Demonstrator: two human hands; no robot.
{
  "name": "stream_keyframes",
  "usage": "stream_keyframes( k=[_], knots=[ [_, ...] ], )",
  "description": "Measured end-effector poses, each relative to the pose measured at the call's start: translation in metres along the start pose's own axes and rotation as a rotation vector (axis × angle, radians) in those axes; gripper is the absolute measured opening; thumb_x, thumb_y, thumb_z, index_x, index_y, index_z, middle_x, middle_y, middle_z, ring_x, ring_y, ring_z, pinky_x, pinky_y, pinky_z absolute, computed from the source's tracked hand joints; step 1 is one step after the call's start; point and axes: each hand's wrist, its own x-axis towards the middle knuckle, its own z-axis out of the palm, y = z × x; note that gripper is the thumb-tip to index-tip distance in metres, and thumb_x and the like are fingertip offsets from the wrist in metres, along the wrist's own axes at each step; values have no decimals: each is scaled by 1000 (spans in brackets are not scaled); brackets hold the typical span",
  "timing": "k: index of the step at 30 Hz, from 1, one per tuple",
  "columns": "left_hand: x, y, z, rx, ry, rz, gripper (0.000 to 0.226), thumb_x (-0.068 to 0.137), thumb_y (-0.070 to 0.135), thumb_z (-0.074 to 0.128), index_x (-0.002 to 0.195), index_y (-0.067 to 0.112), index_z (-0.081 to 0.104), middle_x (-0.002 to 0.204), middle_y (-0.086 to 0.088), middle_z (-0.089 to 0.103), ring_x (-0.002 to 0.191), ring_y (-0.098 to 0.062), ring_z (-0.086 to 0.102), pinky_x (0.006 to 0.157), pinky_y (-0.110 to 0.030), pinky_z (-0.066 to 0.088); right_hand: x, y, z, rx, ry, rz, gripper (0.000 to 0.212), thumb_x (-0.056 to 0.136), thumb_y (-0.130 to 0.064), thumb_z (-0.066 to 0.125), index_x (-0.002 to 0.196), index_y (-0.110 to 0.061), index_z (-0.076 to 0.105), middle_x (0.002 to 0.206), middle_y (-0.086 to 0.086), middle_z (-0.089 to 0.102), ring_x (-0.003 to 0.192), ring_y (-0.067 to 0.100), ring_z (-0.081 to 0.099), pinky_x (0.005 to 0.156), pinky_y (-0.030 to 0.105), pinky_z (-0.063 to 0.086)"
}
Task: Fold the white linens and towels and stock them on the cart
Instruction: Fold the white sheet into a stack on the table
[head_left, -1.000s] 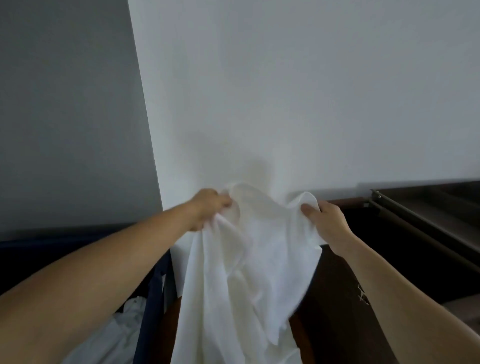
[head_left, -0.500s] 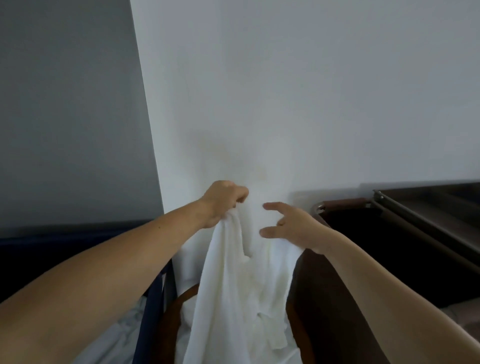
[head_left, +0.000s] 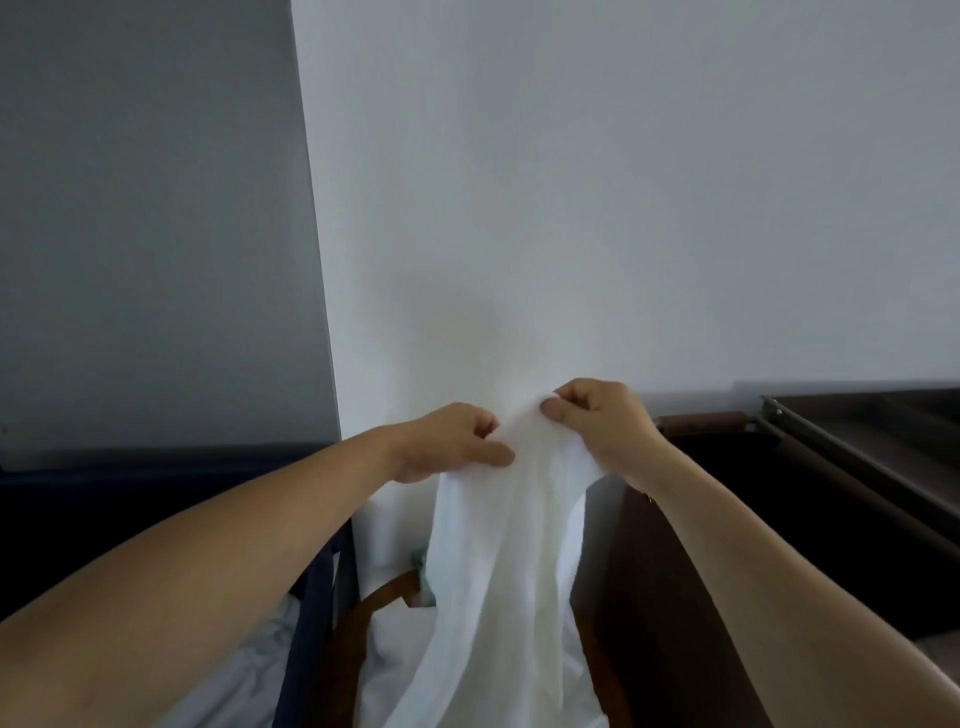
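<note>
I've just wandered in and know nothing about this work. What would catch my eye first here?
A white linen hangs in the middle of the view, held up before a pale wall. The left hand and right hand grip its top edge close together, and the cloth drapes down between the forearms. Dark brown shelving stands at the right.

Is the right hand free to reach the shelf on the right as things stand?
Probably not yet: the right hand pinches the linen, though nothing seems to block the way to the shelf.
</note>
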Motion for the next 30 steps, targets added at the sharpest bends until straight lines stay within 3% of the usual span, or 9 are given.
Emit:
stream_keyframes(
  k=[6, 8, 10, 12, 14, 18, 20, 23, 30],
  knots=[
    [-11, -31, -23, -4, 24, -35, 29, 85, 36, 75, 88, 8, 66, 81, 2, 68, 75, -13, 63, 69, -24, 51, 15, 11, -33, 102, 234, 150, 15, 88, -26, 73, 76, -19, 68, 74, 0, 63, 74, 21, 58, 73, 35, 50],
    [-9, -28, -24, 41, 100, 2, 31, 87, 38, 73, 83, 8, 65, 76, 2, 63, 70, -12, 56, 65, -24, 45, 12, 13, -31, 67, 120, 178, 12, 85, -28, 77, 83, -20, 68, 81, 1, 64, 71, 16, 58, 65, 29, 49],
    [-3, -16, -21, 34, 149, 71, 36, 87, 38, 73, 85, 3, 64, 76, 1, 60, 69, -12, 53, 65, -26, 43, 5, 12, -21, -39, -96, 176, 36, 80, -28, 82, 110, -25, 62, 83, -3, 60, 70, 8, 56, 59, 19, 43],
    [2, 0, -14, 51, 138, 131, 35, 87, 39, 73, 90, 4, 67, 77, 2, 60, 68, -10, 53, 64, -24, 44, -3, 12, -7, -118, -255, 112, 68, 77, -26, 84, 136, -29, 49, 70, -6, 52, 59, 5, 50, 54, 14, 38],
    [6, 11, -7, 74, 91, 151, 31, 88, 38, 72, 92, 7, 69, 78, 2, 62, 69, -9, 55, 67, -23, 45, -12, 13, 7, -96, -351, 61, 73, 79, -24, 82, 142, -30, 45, 57, -8, 45, 48, 4, 41, 49, 14, 36],
    [9, 13, 2, 110, 38, 154, 20, 87, 38, 73, 85, 18, 70, 74, 12, 64, 64, 0, 55, 61, -15, 44, -15, 10, 18, -152, -331, 32, 12, 87, -29, 74, 91, -23, 64, 57, -9, 48, 49, 8, 41, 47, 17, 33],
    [7, 8, 1, 100, 35, 144, 23, 86, 37, 74, 90, 15, 70, 78, 10, 65, 67, -1, 58, 62, -15, 45, -11, 11, 9, -203, -247, 20, 23, 90, -29, 71, 74, -15, 61, 61, -4, 48, 55, 11, 43, 51, 21, 33],
    [-1, -12, -9, 143, 65, 75, 35, 87, 37, 73, 96, 4, 67, 85, -3, 64, 73, -13, 58, 67, -27, 46, -5, 13, -10, -97, -81, 65, 36, 91, -28, 70, 82, 6, 62, 67, 8, 48, 62, 18, 43, 60, 29, 32],
    [-16, -41, -39, -67, 148, -42, 29, 84, 26, 77, 93, 1, 67, 88, -8, 70, 78, -21, 64, 75, -40, 50, 11, 39, -28, 208, 131, 317, 43, 90, -22, 71, 93, 19, 57, 80, 13, 51, 75, 25, 47, 71, 35, 36]
  ],
)
